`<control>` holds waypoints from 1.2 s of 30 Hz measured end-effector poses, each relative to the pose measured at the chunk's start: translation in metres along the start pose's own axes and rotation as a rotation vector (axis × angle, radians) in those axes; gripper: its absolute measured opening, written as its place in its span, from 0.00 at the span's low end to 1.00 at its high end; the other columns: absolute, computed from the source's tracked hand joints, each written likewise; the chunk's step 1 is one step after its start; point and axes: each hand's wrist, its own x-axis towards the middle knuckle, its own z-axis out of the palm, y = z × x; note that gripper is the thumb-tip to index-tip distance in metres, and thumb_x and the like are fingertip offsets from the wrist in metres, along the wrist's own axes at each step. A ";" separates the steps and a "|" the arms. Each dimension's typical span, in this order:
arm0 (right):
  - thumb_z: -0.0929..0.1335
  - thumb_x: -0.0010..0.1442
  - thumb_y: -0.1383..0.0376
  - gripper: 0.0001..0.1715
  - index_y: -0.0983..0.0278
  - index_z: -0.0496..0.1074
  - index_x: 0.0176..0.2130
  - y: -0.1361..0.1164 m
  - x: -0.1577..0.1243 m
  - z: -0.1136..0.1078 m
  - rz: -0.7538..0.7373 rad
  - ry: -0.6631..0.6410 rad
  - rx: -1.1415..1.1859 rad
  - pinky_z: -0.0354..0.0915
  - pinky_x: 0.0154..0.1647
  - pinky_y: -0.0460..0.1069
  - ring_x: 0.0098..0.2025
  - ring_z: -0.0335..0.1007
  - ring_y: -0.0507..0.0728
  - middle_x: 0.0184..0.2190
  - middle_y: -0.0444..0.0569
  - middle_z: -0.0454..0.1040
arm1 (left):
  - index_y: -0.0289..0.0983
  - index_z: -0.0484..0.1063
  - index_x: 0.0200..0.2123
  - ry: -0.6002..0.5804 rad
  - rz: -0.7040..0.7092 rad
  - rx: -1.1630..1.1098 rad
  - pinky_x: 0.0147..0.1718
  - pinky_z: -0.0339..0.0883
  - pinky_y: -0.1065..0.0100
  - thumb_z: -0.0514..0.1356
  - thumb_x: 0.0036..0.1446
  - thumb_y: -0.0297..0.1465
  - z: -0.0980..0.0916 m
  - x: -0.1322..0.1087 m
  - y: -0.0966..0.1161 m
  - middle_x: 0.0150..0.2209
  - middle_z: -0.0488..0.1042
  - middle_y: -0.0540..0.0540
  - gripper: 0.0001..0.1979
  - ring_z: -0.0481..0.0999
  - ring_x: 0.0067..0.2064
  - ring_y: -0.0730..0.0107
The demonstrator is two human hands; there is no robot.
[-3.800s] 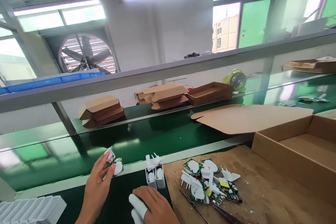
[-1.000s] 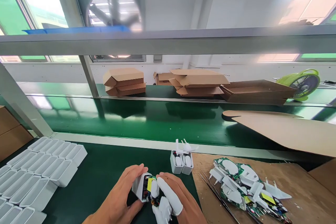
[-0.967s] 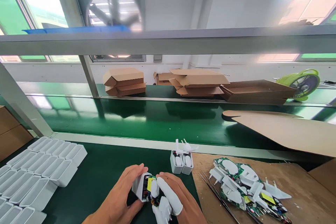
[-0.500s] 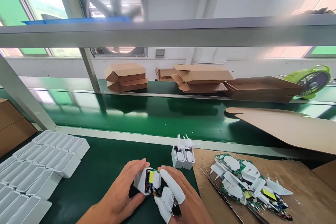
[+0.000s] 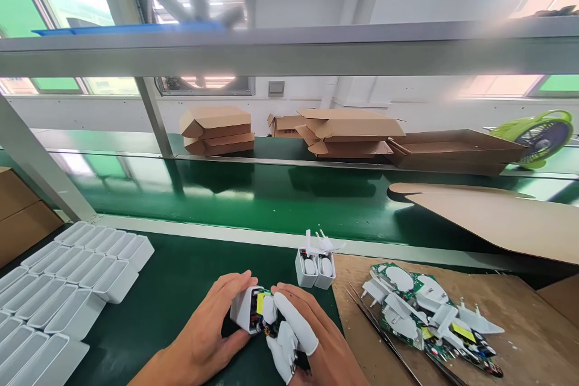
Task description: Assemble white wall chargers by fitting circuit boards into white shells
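Observation:
My left hand [image 5: 208, 332] curls round a white plastic charger shell [image 5: 244, 309] resting on the green mat. My right hand [image 5: 307, 341], with white finger cots on several fingers, pinches a circuit board with a yellow part and a white plug cap [image 5: 265, 312] at the shell's open end. The board sits partly inside the shell. Just beyond my hands stand two assembled white shells [image 5: 315, 266] with plug prongs sticking up.
Rows of empty white shells [image 5: 67, 277] lie at the left. A pile of boards with plug caps [image 5: 429, 316] and tweezers [image 5: 375, 335] rest on a brown board [image 5: 520, 325] at the right. Behind runs a green conveyor belt [image 5: 271, 193] with folded cardboard boxes [image 5: 217, 129].
Since 3.8 s ago my view swung left and both hands came together on the shell and board. Over the last second the hands barely shift, still pressing the board into the shell.

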 end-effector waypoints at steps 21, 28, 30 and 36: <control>0.67 0.64 0.70 0.37 0.67 0.58 0.69 0.004 0.000 0.002 -0.035 -0.038 -0.033 0.73 0.62 0.57 0.61 0.74 0.66 0.57 0.60 0.77 | 0.51 0.47 0.75 -0.016 -0.005 -0.011 0.63 0.72 0.46 0.66 0.60 0.21 0.002 0.001 0.010 0.63 0.76 0.42 0.48 0.73 0.64 0.50; 0.65 0.69 0.67 0.27 0.57 0.65 0.65 0.001 0.005 -0.007 0.147 -0.059 0.201 0.77 0.54 0.53 0.54 0.78 0.60 0.55 0.56 0.75 | 0.52 0.39 0.76 -0.108 -0.060 -0.326 0.63 0.72 0.47 0.59 0.66 0.22 0.003 0.001 0.020 0.67 0.72 0.38 0.45 0.76 0.65 0.53; 0.65 0.64 0.74 0.33 0.56 0.65 0.65 0.000 0.004 -0.006 0.146 -0.106 0.143 0.74 0.60 0.53 0.60 0.75 0.61 0.61 0.56 0.72 | 0.51 0.43 0.75 -0.063 -0.113 -0.385 0.63 0.73 0.48 0.57 0.68 0.22 0.004 0.000 0.019 0.65 0.73 0.38 0.40 0.77 0.64 0.53; 0.63 0.65 0.74 0.28 0.57 0.70 0.61 0.009 -0.003 0.016 0.081 -0.097 0.077 0.79 0.48 0.48 0.48 0.82 0.58 0.53 0.55 0.77 | 0.49 0.38 0.77 0.029 -0.211 -0.423 0.66 0.68 0.43 0.63 0.68 0.30 0.006 -0.002 0.015 0.65 0.71 0.35 0.45 0.73 0.66 0.49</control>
